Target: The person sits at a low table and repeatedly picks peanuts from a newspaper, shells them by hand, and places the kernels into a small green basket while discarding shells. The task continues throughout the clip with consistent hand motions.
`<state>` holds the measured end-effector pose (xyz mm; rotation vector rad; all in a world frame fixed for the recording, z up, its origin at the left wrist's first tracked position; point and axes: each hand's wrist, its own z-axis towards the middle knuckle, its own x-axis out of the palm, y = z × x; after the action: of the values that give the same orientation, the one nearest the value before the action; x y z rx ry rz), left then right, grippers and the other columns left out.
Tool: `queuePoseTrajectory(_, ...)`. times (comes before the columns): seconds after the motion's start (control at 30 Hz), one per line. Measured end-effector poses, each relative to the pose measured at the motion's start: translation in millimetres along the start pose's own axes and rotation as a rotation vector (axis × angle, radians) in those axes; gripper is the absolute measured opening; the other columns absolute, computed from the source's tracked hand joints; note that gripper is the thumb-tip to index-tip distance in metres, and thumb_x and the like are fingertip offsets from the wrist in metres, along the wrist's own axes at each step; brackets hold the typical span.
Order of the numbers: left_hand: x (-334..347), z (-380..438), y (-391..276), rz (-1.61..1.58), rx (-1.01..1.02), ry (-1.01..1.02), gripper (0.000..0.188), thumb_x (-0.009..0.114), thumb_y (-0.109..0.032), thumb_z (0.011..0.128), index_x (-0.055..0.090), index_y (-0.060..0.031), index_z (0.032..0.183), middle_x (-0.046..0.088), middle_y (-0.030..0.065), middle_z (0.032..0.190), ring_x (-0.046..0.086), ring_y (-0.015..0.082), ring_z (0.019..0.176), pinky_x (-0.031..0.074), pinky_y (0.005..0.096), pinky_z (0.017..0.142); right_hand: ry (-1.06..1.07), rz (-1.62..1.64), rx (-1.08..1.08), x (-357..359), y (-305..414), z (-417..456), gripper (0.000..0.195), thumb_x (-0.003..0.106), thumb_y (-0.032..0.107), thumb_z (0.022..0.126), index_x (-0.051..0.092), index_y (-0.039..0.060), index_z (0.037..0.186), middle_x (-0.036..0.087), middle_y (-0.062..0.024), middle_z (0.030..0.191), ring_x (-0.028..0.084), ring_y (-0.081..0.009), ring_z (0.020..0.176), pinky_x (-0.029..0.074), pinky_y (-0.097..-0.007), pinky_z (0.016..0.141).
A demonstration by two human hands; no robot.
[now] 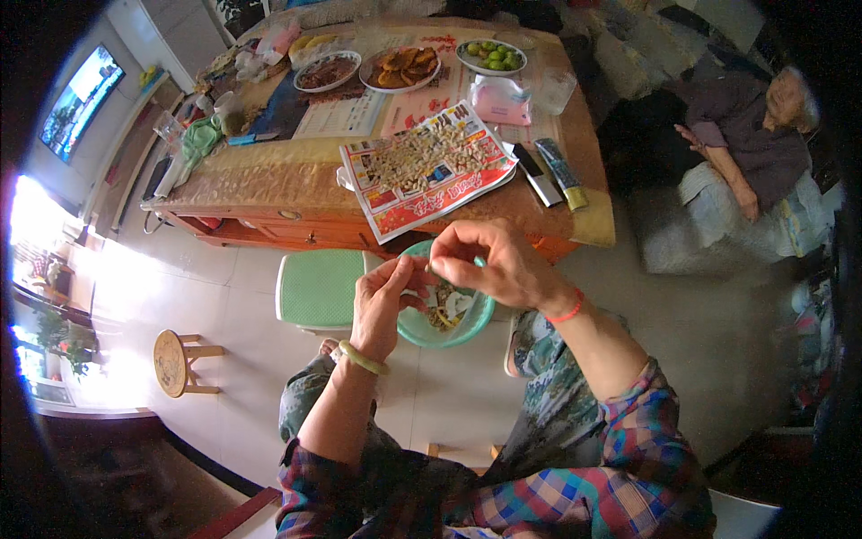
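Note:
My left hand (380,306) and my right hand (502,266) meet fingertip to fingertip over a light green plastic basin (479,323). Between their pinched fingers is a small pale piece (428,268), perhaps a seed or nut; it is too small and partly covered to name. Inside the basin lie brownish scraps (441,296) and crumpled white paper or tissue (459,304). Just beyond my hands, many small pale nuts or seeds (431,158) are spread over a printed flyer (404,219) on the table's near edge.
The wooden table (236,195) carries a plate of green fruit (497,57), fried food (404,67), a dish of dark food (330,72), a pink packet (500,101), a phone-like object (537,176) and a tube (560,172). A green-topped stool (316,288) adjoins the basin. Another person (741,128) sits right.

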<state>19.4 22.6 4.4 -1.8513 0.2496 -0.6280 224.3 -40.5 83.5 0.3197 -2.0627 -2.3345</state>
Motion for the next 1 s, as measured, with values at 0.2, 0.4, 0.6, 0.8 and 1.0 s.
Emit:
queuePoseTrajectory(0.2, 4, 1, 0, 0.064, -0.062, -0.009, 0.038, 0.058, -0.034, 0.110, 0.075, 0.0008, 0.112, 0.076, 0.0070, 0.094, 0.065, 0.0107, 0.075, 0.055, 0.0276, 0.067, 0.320, 0.423, -0.334, 31, 63, -29, 0.009, 0.079, 0.003, 0.087, 0.071, 0.0021, 0.089, 0.071, -0.0050, 0.086, 0.062, -0.0123, 0.073, 0.049, -0.0277, 0.065)
queuePoseTrajectory(0.4, 4, 8, 14, 0.081, -0.046, 0.016, 0.040, 0.060, -0.037, 0.109, 0.075, 0.0004, 0.109, 0.076, 0.0063, 0.091, 0.064, 0.0094, 0.074, 0.054, 0.0259, 0.067, 0.600, 0.624, -0.344, 42, 87, -45, 0.006, 0.079, 0.008, 0.090, 0.073, 0.0058, 0.090, 0.068, -0.0016, 0.081, 0.062, -0.0113, 0.068, 0.049, -0.0271, 0.059)
queuePoseTrajectory(0.6, 6, 6, 10, 0.108, -0.050, 0.007, 0.045, 0.057, -0.037, 0.110, 0.074, 0.0045, 0.111, 0.075, 0.0095, 0.091, 0.065, 0.0134, 0.075, 0.053, 0.0267, 0.066, 0.659, 0.781, -0.451, 52, 90, -43, 0.005, 0.078, 0.003, 0.092, 0.076, -0.0012, 0.093, 0.071, -0.0087, 0.085, 0.066, -0.0157, 0.067, 0.047, -0.0275, 0.054)
queuePoseTrajectory(0.8, 4, 2, 9, 0.110, -0.042, -0.006, 0.044, 0.058, -0.037, 0.109, 0.074, 0.0045, 0.112, 0.075, 0.0087, 0.091, 0.066, 0.0132, 0.075, 0.053, 0.0267, 0.067, 0.621, 0.896, -0.494, 69, 74, -40, 0.007, 0.080, 0.004, 0.092, 0.077, -0.0019, 0.091, 0.071, -0.0109, 0.085, 0.066, -0.0175, 0.067, 0.048, -0.0284, 0.055)
queuePoseTrajectory(1.0, -9, 3, 28, 0.009, 0.037, 0.035, 0.037, 0.060, -0.032, 0.109, 0.075, 0.0018, 0.111, 0.077, 0.0073, 0.091, 0.066, 0.0104, 0.075, 0.055, 0.0270, 0.066, 0.369, 0.449, -0.260, 34, 25, 10, 0.022, 0.070, 0.021, 0.102, 0.077, -0.0001, 0.101, 0.076, -0.0114, 0.094, 0.070, -0.0181, 0.079, 0.055, -0.0310, 0.072)
